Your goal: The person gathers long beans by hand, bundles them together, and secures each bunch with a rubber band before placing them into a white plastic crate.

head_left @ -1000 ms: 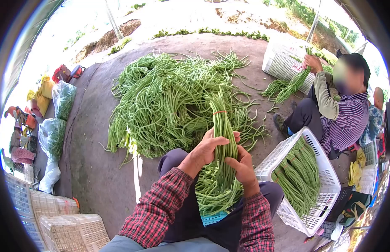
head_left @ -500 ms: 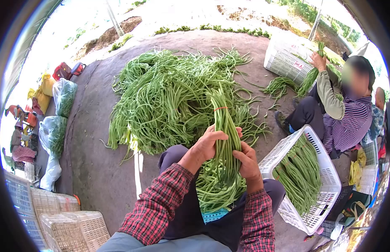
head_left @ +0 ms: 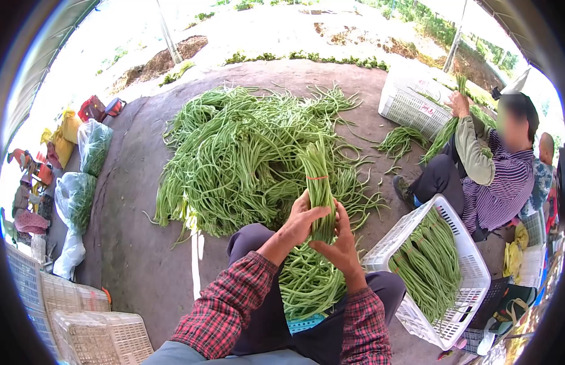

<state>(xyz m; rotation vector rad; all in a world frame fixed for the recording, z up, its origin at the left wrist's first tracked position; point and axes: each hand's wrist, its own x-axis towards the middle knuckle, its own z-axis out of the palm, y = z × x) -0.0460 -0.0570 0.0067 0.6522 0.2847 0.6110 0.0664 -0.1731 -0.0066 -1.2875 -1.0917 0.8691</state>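
A bundle of long green beans [head_left: 319, 201] with a red band near its top stands upright between my hands. My left hand [head_left: 301, 220] is wrapped round the bundle's left side, below the band. On the other side, my right hand [head_left: 341, 246] presses against the bundle with its fingers round the lower part. Beneath my hands, loose beans [head_left: 312, 283] lie in a blue basket [head_left: 305, 324] between my knees. A big heap of loose beans [head_left: 234, 152] spreads over the ground in front.
At the right, a white crate [head_left: 475, 267] holds laid bean bundles. Beyond it a seated person [head_left: 498, 164] holds beans beside another white crate [head_left: 416, 103]. Bags of greens [head_left: 75, 198] line the left, above stacked crates [head_left: 100, 331]. Another person is partly visible far right.
The lower ends of the bundle no longer hang as far below my hands. My right hand has moved left and slightly down, closer to my left hand. The view has shifted slightly.
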